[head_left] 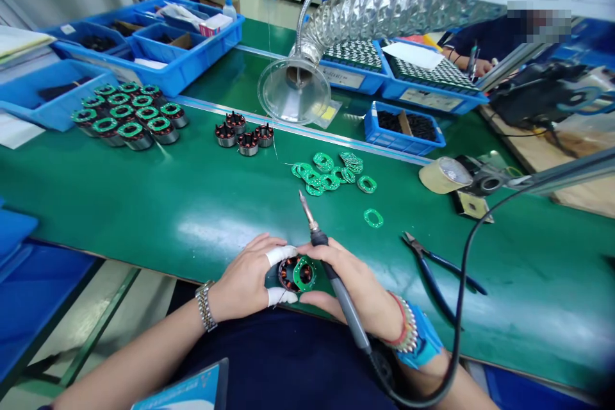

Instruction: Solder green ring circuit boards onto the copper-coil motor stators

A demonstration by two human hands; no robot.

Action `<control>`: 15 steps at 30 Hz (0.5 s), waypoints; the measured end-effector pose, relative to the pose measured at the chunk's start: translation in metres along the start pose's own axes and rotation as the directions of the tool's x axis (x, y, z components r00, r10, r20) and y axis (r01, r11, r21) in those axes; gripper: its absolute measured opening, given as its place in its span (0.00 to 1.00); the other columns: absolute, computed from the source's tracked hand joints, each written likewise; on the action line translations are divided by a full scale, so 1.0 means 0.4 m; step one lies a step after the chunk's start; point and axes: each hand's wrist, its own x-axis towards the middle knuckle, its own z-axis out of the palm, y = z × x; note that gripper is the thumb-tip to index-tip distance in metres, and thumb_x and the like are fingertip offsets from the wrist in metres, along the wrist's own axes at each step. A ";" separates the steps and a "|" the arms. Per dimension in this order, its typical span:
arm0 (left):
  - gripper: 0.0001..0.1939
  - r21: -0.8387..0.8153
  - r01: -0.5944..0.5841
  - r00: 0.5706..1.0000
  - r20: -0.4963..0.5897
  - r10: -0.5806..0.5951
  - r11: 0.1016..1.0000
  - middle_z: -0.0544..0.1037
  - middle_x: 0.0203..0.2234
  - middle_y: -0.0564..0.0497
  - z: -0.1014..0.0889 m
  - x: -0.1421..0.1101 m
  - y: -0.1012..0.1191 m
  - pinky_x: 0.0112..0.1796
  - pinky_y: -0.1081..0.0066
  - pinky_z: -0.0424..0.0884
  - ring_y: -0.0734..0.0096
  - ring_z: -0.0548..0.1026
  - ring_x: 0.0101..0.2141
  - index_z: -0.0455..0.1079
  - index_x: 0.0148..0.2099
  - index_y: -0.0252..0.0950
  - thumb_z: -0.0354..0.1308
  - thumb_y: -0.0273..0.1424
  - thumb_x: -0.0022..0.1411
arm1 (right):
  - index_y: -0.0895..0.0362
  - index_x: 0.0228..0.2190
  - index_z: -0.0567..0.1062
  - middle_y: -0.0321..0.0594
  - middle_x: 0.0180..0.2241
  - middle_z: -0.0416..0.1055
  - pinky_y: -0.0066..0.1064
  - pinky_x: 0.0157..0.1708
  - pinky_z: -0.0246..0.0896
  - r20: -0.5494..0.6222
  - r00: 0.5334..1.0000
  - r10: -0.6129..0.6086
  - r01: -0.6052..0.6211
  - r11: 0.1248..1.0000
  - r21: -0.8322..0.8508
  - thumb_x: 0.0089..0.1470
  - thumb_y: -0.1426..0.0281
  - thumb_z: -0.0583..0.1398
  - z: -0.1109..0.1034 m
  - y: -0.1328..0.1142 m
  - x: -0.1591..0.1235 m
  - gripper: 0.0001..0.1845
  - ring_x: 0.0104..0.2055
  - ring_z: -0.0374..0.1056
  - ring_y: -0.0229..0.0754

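Observation:
My left hand (245,278), with white tape on two fingers, grips a copper-wound motor stator (288,274) low on the green bench. A green ring-shaped circuit board (304,273) lies on the stator's face. My right hand (353,283) is shut on a soldering iron (342,291), its bare tip pointing up and away from the stator. Loose green rings (327,173) lie scattered farther up the bench. Beyond them stand several bare stators (243,139), and at the left are several stators (129,114) fitted with green rings.
Blue-handled side cutters (430,269) and a tape roll (444,174) lie to the right. A foil fume duct (384,19) ends in a clear hood (293,91) above the bench. Blue bins (154,45) and trays (403,128) stand behind. A co-worker's hand (466,57) shows far right.

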 end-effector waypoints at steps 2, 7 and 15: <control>0.32 -0.001 0.001 1.000 0.000 -0.001 1.000 0.70 0.48 0.42 0.001 0.001 0.000 0.54 0.50 0.56 0.56 0.67 0.50 0.61 0.54 0.37 0.61 0.46 0.50 | 0.56 0.49 0.61 0.44 0.41 0.69 0.35 0.41 0.65 -0.056 0.998 0.023 -0.024 0.999 -0.025 0.49 0.66 0.64 0.013 -0.004 0.002 0.27 0.41 0.66 0.44; 0.33 -0.001 0.009 1.000 -0.008 -0.009 1.000 0.70 0.48 0.42 0.003 0.000 -0.001 0.54 0.50 0.57 0.56 0.67 0.50 0.61 0.55 0.38 0.62 0.45 0.50 | 0.55 0.45 0.65 0.42 0.36 0.70 0.35 0.38 0.65 -0.225 0.972 0.069 -0.079 0.996 -0.035 0.47 0.64 0.65 0.048 -0.015 0.010 0.25 0.37 0.67 0.44; 0.32 -0.018 0.027 0.999 0.023 -0.027 0.999 0.70 0.48 0.42 -0.006 0.001 0.003 0.53 0.51 0.58 0.56 0.67 0.49 0.61 0.55 0.38 0.61 0.45 0.50 | 0.52 0.44 0.63 0.38 0.37 0.70 0.32 0.38 0.65 -0.173 0.969 0.176 -0.164 0.983 0.079 0.45 0.63 0.66 0.043 -0.016 0.019 0.26 0.38 0.69 0.42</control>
